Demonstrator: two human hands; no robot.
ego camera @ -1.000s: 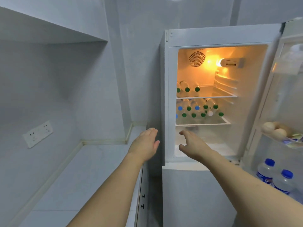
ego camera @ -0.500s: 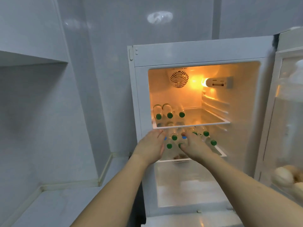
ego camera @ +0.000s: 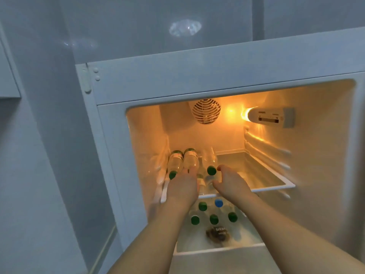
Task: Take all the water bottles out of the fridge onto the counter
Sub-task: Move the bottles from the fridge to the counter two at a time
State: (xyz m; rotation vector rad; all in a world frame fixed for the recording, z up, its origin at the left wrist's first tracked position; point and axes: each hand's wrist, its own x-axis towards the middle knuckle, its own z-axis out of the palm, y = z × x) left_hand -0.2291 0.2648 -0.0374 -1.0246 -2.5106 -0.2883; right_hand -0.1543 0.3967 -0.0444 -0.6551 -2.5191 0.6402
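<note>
Open fridge [ego camera: 197, 84]: green-capped water bottles [ego camera: 175, 163] lying on upper shelf [ego camera: 272, 184]; left hand [ego camera: 182, 187] flat, fingers touching middle bottle; right hand [ego camera: 230, 182] spread wide beside green cap; more bottles [ego camera: 214, 218] on shelf below

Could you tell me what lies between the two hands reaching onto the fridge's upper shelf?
In the head view, a green-capped bottle lies on its side between the left hand and the right hand, cap toward the camera.

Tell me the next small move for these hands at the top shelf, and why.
Probably close each hand on a bottle. The left hand already reaches the middle bottle, and the right hand sits open beside the green-capped bottle. Neither visibly grips yet, and all bottles remain inside the fridge.
</note>
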